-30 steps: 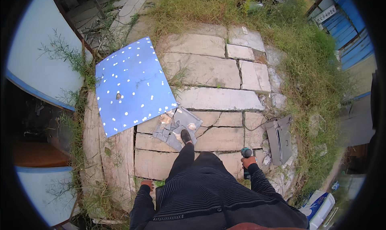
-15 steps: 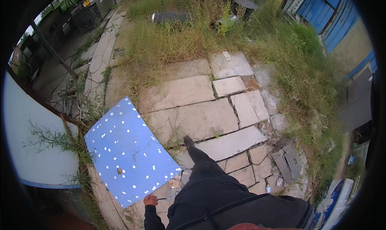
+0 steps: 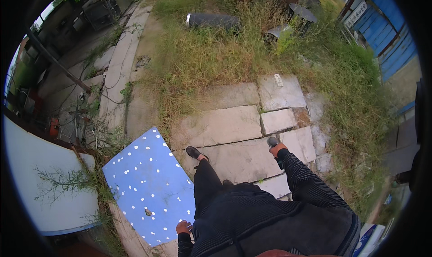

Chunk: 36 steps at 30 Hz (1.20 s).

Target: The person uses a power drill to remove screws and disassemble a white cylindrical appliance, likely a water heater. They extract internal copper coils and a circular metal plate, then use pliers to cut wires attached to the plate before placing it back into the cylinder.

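Observation:
My right hand [image 3: 280, 150] is out ahead over the stone slabs, closed around a dark hand-held tool [image 3: 272, 141] with a rounded grey end. A dark lower part of it shows beneath my fingers; its exact kind I cannot make out. Low at my left side hangs my left hand [image 3: 183, 227], its fingers loosely bent and apart, with nothing visible in them. It appears over the near right edge of a blue sheet [image 3: 150, 180] with white spots, which lies on the ground. My shoe [image 3: 193, 152] is on the paving beside the sheet's far right edge.
Cracked stone slabs [image 3: 220, 124] run ahead, bordered by tall grass [image 3: 216, 63]. A black cylinder [image 3: 213, 21] lies in the grass. At left are a white panel [image 3: 49, 180] and a metal post [image 3: 60, 59]; at right, a blue wall [image 3: 382, 36]. Cables trail along the far left.
My right hand has come into view with the dark tool. My left foot has stepped forward, and the view has shifted so the ground ahead sits lower and farther right.

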Available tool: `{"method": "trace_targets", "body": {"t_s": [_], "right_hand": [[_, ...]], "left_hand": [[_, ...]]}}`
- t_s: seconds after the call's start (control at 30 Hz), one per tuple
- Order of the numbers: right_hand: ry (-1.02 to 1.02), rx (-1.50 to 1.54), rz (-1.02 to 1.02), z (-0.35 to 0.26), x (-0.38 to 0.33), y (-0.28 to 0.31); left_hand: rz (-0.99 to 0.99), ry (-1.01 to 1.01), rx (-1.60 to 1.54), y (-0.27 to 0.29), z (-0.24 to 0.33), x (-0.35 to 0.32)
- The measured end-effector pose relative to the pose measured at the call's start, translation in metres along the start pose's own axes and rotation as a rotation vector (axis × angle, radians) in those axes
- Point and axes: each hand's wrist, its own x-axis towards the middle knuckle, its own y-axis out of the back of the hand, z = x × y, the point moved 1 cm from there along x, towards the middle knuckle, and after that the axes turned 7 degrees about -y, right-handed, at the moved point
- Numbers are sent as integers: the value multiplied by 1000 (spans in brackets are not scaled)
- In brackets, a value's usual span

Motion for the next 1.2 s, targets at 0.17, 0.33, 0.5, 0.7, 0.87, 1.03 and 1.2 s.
{"method": "trace_targets", "body": {"t_s": [0.17, 0.33, 0.5, 0.7, 0.87, 1.03, 1.2], "right_hand": [[89, -72, -40, -155, 22, 4], [-38, -262, -415, -259, -26, -26], [182, -535, -374, -346, 51, -81], [409, -630, -423, -640, 112, -106], [1015, -584, -296, -1042, 177, -127], [763, -414, -409, -1204, 166, -89], [393, -274, -284, -1205, 180, 30]], "left_hand": [[-168, -523, 958, 20, 87, 101], [42, 151, -228, 58, 202, 177], [104, 18, -373, 84, 374, 262], [120, -22, -288, 119, 501, 373], [251, -362, -88, 158, 596, 512], [125, 79, -319, 203, 740, 566], [167, 20, -338, 253, 897, 657]]}}
